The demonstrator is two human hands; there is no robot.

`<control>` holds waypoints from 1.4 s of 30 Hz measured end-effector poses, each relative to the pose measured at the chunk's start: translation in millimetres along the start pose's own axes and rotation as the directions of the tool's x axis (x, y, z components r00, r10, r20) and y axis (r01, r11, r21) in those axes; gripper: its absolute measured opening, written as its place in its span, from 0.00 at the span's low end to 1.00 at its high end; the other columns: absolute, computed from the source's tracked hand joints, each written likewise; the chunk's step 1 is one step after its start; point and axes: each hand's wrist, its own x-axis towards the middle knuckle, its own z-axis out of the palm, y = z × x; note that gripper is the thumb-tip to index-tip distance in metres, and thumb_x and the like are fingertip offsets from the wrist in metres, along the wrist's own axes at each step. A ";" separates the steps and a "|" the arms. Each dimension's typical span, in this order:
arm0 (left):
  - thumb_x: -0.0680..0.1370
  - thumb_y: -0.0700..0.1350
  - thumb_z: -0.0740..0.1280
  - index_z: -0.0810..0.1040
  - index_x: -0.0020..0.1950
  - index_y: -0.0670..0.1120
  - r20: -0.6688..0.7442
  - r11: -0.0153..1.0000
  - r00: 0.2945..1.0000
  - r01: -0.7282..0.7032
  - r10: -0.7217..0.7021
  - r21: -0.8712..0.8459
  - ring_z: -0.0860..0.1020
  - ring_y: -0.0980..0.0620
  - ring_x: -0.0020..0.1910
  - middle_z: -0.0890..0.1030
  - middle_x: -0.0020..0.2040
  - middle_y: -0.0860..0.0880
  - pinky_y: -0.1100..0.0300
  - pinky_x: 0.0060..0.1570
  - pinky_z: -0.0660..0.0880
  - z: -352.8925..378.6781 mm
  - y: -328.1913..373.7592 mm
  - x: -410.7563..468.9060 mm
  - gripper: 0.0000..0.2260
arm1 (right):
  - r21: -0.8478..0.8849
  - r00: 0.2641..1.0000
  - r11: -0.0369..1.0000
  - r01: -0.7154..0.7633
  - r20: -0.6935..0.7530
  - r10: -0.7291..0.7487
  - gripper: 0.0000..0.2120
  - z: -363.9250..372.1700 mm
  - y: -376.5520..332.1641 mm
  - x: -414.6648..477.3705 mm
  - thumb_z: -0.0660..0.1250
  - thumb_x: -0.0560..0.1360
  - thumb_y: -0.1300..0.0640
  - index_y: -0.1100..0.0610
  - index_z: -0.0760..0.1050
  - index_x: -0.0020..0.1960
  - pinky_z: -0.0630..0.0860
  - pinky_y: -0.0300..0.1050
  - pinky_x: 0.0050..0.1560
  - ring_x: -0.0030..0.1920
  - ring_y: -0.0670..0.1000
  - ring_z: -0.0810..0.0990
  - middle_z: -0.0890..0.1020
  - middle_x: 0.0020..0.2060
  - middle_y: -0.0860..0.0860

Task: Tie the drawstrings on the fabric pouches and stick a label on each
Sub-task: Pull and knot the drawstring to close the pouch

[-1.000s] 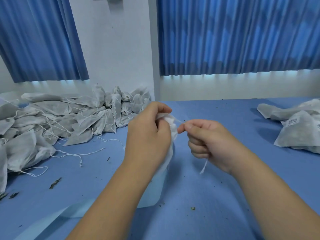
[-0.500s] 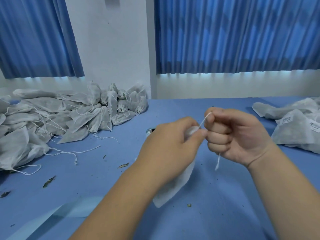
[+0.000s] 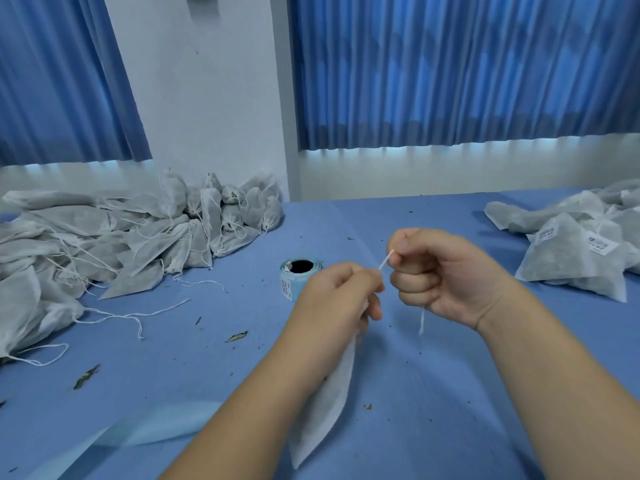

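Well, above the bench (image 3: 433, 403), the left hand (image 3: 337, 301) grips the neck of a white pouch (image 3: 330, 407) hanging below it; just beside, the right hand (image 3: 446, 275) is fisted round its drawstring (image 3: 385, 260), taut between them.

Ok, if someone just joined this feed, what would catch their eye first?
Centre frame, the left hand grips a white fabric pouch while the right hand pinches its thin white drawstring. A big heap of grey-white pouches sprawls at the left; a smaller labelled pile sits far right.
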 end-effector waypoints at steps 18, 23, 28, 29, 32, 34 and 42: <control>0.76 0.41 0.68 0.85 0.35 0.46 -0.150 0.962 0.967 -0.172 0.206 0.214 0.76 0.56 0.29 0.83 0.33 0.50 0.64 0.31 0.71 -14.0 -2.1 -0.1 0.11 | -0.841 0.949 0.511 0.179 0.011 -0.315 0.08 29.4 40.4 -28.4 0.65 0.76 0.55 0.48 0.79 0.39 0.59 0.39 0.27 0.25 0.45 0.61 0.64 0.22 0.47; 0.77 0.44 0.66 0.80 0.31 0.54 -0.023 0.828 0.952 -0.254 0.306 0.500 0.76 0.54 0.32 0.78 0.29 0.51 0.67 0.34 0.70 -12.2 -4.0 -3.4 0.15 | -0.853 0.930 0.482 0.200 0.011 -0.367 0.07 21.2 23.4 -39.4 0.65 0.72 0.53 0.46 0.79 0.37 0.60 0.34 0.26 0.24 0.45 0.62 0.65 0.22 0.50; 0.77 0.45 0.67 0.83 0.37 0.53 0.085 0.829 0.967 -0.248 0.238 0.500 0.69 0.60 0.26 0.78 0.30 0.49 0.70 0.28 0.66 -11.2 -5.4 -5.7 0.10 | -0.856 0.919 0.493 0.156 -0.058 -0.390 0.06 12.5 13.4 -46.8 0.66 0.69 0.53 0.48 0.80 0.35 0.61 0.33 0.25 0.24 0.45 0.61 0.63 0.21 0.46; 0.76 0.45 0.67 0.83 0.38 0.52 0.102 0.832 0.971 -0.239 0.218 0.501 0.71 0.61 0.27 0.78 0.29 0.53 0.72 0.28 0.67 -10.5 -5.2 -6.5 0.09 | -0.852 0.918 0.503 0.148 -0.070 -0.389 0.06 12.6 12.5 -46.9 0.66 0.69 0.53 0.48 0.80 0.34 0.61 0.33 0.25 0.24 0.45 0.60 0.63 0.21 0.46; 0.76 0.44 0.68 0.83 0.37 0.51 0.153 0.883 0.981 -0.176 0.120 0.436 0.75 0.63 0.30 0.81 0.32 0.55 0.72 0.31 0.70 -9.1 -1.0 -8.4 0.09 | -0.806 0.931 0.578 0.128 -0.102 -0.350 0.08 14.9 12.0 -46.0 0.67 0.70 0.56 0.49 0.80 0.33 0.61 0.33 0.25 0.25 0.45 0.61 0.66 0.22 0.51; 0.76 0.43 0.67 0.82 0.34 0.50 0.176 0.961 0.984 -0.083 0.036 0.265 0.73 0.61 0.26 0.79 0.30 0.54 0.71 0.28 0.68 -9.3 2.8 -8.0 0.10 | -0.764 0.940 0.633 0.124 -0.113 -0.321 0.10 15.8 13.4 -44.2 0.66 0.71 0.57 0.50 0.81 0.33 0.60 0.32 0.25 0.25 0.46 0.62 0.68 0.24 0.53; 0.68 0.43 0.64 0.77 0.31 0.46 0.368 0.855 0.889 0.399 -0.272 -0.332 0.62 0.56 0.19 0.69 0.28 0.51 0.66 0.18 0.61 -18.9 6.6 3.4 0.06 | -0.777 0.945 0.627 0.046 -0.169 -0.279 0.08 15.2 20.7 -39.4 0.68 0.74 0.54 0.46 0.81 0.38 0.74 0.42 0.34 0.30 0.47 0.75 0.79 0.30 0.48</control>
